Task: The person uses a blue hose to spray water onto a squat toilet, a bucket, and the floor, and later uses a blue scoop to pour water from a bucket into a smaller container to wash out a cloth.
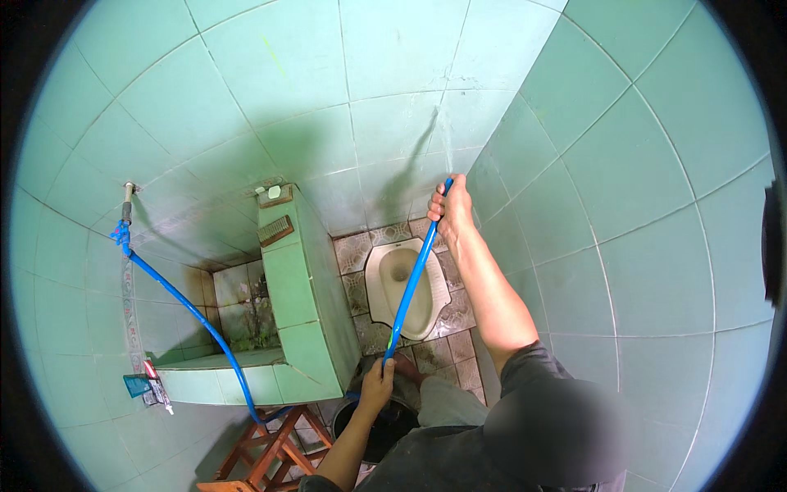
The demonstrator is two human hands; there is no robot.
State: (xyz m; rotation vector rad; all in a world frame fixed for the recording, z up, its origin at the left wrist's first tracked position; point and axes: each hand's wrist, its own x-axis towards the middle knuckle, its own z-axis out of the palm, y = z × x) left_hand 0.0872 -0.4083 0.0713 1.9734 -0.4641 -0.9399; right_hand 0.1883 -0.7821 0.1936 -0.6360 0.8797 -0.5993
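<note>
the right hand [454,205] curls its fingers closed around the blue hose [416,277] near its mouth, toward one o'clock; the left hand [378,384] wraps it at six. steady, unkinked aim at the wall [393,123] probably works best. counted: two hands, one hose, one squat toilet [383,303], one tap [121,234] at nine, one stool [261,459] at seven.

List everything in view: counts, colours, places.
hose: apparently one, blue, tap to hands
tap: one, blue, left wall
squat toilet: one, cream, floor centre
basin: one, green, left of toilet
brushes: apparently two, brown, basin ledge
small item: one, white, ledge's far end
toiletries: several, multicoloured, basin's left end
stool: one, brown, lower left
bucket: one, black, beside stool
wall tiles: many, green, around
floor tiles: many, brown, below
shirt: one, dark, bottom
left hand: one, bare, lower hose
right hand: one, bare, hose end
</note>
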